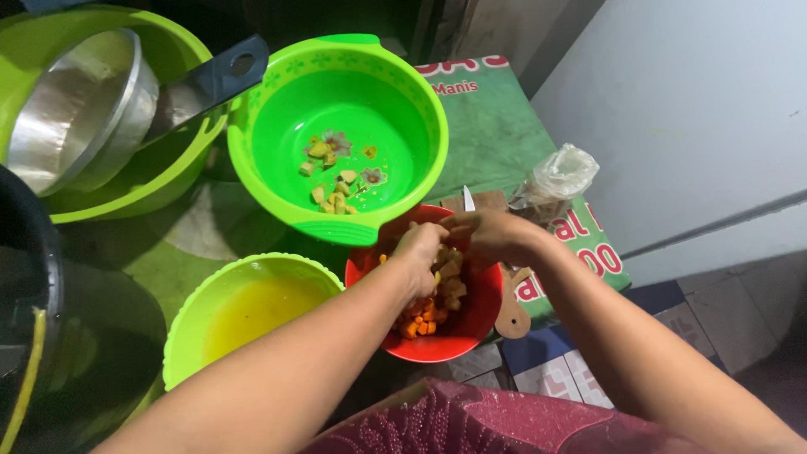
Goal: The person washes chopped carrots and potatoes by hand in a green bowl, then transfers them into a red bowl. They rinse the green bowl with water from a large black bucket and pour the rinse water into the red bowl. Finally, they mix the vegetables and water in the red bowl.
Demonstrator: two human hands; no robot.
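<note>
Both hands work directly above the round red plastic bowl [471,324], which sits nearest the person so that trimmings and cut pieces drop straight into it. The bowl holds a heap of orange and tan vegetable chunks [433,307].

The left hand [420,252] reaches down over the heap with its fingers curled closed around a pale piece. How much of that piece it grips cannot be read, because the fingers cover it. The right hand [492,237] is closed around the handle of a small knife; only the short blade [468,200] shows, pointing up and away from the body. The two hands touch or nearly touch, which keeps the blade close to the piece being worked.

The large bright green plastic basin [336,134] stands just beyond the red bowl, within reach, and contains a few cut pieces [336,181] on its floor. The smaller lime green ribbed bowl [252,315] with yellowish liquid sits to the left, touching the red bowl. A wooden cutting board [511,315] lies partly under the red bowl's right edge. A crumpled clear plastic bag [559,176] rests on the green printed sheet [496,134]. At far left, a metal pan with a dark handle [84,109] lies inside another lime green basin [181,59].
</note>
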